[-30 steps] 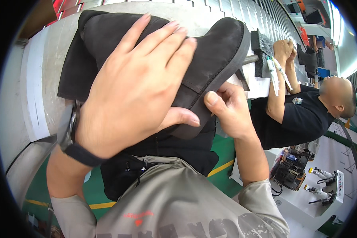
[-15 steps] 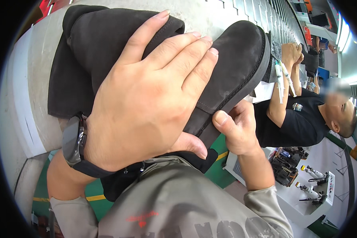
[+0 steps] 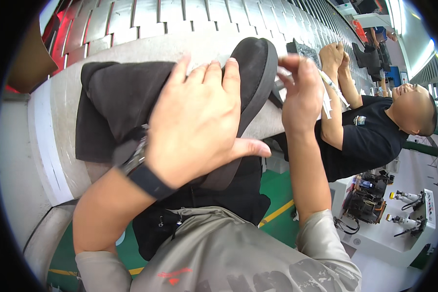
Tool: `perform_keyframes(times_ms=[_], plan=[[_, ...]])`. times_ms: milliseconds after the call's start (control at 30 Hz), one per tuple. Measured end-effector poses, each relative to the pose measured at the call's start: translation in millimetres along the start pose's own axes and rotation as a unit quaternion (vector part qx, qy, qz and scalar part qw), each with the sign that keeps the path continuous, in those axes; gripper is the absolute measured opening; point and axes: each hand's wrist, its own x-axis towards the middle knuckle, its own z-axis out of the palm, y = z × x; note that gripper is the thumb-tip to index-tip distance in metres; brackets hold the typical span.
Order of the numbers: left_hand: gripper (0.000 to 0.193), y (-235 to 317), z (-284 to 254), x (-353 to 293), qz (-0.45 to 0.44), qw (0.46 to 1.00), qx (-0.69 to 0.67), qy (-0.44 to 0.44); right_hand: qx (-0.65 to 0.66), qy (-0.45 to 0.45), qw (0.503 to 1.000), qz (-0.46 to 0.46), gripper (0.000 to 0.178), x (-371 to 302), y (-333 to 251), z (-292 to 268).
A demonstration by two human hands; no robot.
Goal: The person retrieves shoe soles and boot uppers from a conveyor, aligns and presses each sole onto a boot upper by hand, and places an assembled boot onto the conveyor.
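A dark grey suede boot point(image 3: 126, 97) lies on its side, its shaft to the left and its rounded toe pointing up at centre. Stitching runs along the edge of its dark sole. My left hand point(image 3: 199, 117), with a black watch point(image 3: 134, 151) on the wrist, is spread open over the boot's middle, thumb stretched to the right. It hides much of the instep. By the sole near the toe, my right hand point(image 3: 301, 92) is raised with loosely bent, slightly blurred fingers apart. Whether its fingertips touch the sole I cannot tell.
Beyond the pale ledge point(image 3: 58, 146) runs a slatted metal conveyor point(image 3: 180, 17). A co-worker point(image 3: 370, 136) in a black shirt is at the right, near upright syringes point(image 3: 327, 95) and a dark block point(image 3: 304, 51). A white machine point(image 3: 399, 238) stands behind on the right.
My right hand has left the side of the sole and moved up beside the toe. The boot sits farther from the ledge's top edge and looks turned more side-on; my left hand stays over it.
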Motion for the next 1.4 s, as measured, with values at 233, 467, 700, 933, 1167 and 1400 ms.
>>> perform_keyframes(times_ms=[233,467,700,933,1167,1400], plan=[[0.095,5.7,6.3,3.4,-0.031,0.998,-0.053,-0.019,0.034,-0.271,0.962,0.019,0.073,85.0,0.3,50.1],[0.094,-1.4,2.4,-25.2,0.005,0.994,-0.069,0.085,0.073,-0.3,0.951,-0.015,0.069,88.1,21.6,47.5],[0.089,-22.6,-0.1,-131.4,0.04,0.984,0.029,0.168,-0.029,-0.204,0.978,0.043,0.077,65.7,-11.0,49.7],[0.046,-52.1,-31.8,-137.6,-0.029,0.917,-0.263,0.3,0.019,-0.175,0.962,0.211,0.079,-43.7,-21.7,3.8],[0.043,-49.2,-17.2,19.9,0.056,0.993,-0.026,0.102,-0.014,-0.146,0.985,0.089,0.034,-107.7,-19.8,-22.2],[0.043,-27.0,16.9,44.5,-0.074,0.996,0.034,-0.034,0.246,-0.074,0.962,0.094,0.052,-41.9,7.6,33.1]])
